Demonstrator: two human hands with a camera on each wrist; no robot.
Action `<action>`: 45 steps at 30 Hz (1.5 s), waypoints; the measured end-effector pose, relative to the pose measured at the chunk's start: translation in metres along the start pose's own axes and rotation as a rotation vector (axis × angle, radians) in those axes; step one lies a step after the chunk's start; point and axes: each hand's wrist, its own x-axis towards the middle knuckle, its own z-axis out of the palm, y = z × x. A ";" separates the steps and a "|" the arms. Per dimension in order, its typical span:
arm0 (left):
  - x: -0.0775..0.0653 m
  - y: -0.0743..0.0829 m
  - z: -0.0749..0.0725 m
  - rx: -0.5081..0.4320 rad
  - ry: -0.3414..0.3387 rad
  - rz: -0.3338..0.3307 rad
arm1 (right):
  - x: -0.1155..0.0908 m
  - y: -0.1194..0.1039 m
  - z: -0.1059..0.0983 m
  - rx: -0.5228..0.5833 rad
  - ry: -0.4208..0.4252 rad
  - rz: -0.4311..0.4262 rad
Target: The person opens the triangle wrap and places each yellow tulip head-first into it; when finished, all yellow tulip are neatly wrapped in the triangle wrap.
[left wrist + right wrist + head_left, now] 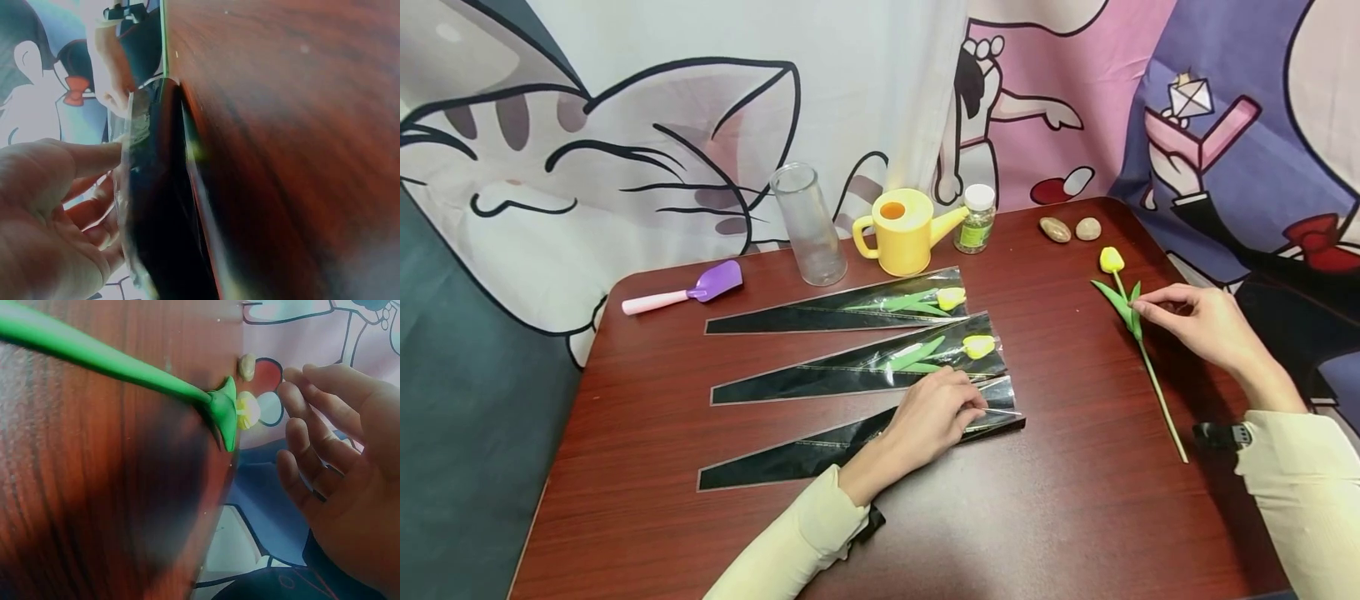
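Observation:
My left hand [934,407] pinches the clear film edge at the wide end of the nearest black flower sleeve [775,464]. In the left wrist view, thumb and fingers meet at the edge of that sleeve [150,181]. On the right lies a yellow artificial tulip [1157,387] with green leaves and a long stem. My right hand [1206,321] hovers beside its leaves. From the right wrist view, the loosely bent fingers of that hand [337,444] stand apart from the tulip [222,415]. Two farther sleeves [797,379] [775,320] each hold a yellow tulip.
Along the back stand a clear glass vase [812,233], a yellow watering can [906,233] and a small white-capped jar [977,221]. A purple shovel [715,282] with a pink handle lies at left. Two stones [1056,230] [1087,228] sit near the back right corner.

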 end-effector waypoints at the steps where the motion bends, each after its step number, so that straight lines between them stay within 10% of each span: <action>1: 0.000 0.000 0.000 0.003 0.002 0.000 | 0.000 0.000 -0.001 -0.003 -0.001 0.003; 7: 0.002 0.000 0.000 0.007 0.004 0.008 | -0.002 0.003 -0.006 -0.016 -0.011 -0.060; 15: 0.001 0.001 -0.004 0.004 -0.018 0.015 | 0.001 0.020 -0.007 -0.147 -0.109 -0.592; 18: 0.001 0.001 -0.004 0.004 -0.016 0.018 | 0.003 0.023 -0.006 -0.161 -0.138 -0.659; 22: 0.001 0.001 -0.003 0.000 -0.017 0.019 | -0.001 0.020 -0.005 -0.155 -0.094 -0.511; 28: 0.000 0.002 -0.003 0.011 -0.008 0.011 | -0.023 0.004 -0.002 -0.173 0.031 0.050; 31: -0.001 0.002 -0.003 0.010 0.002 0.006 | -0.035 -0.002 0.003 -0.183 0.021 0.202; 45: 0.000 0.001 -0.001 -0.002 0.002 0.013 | -0.043 -0.002 0.017 -0.226 -0.003 0.192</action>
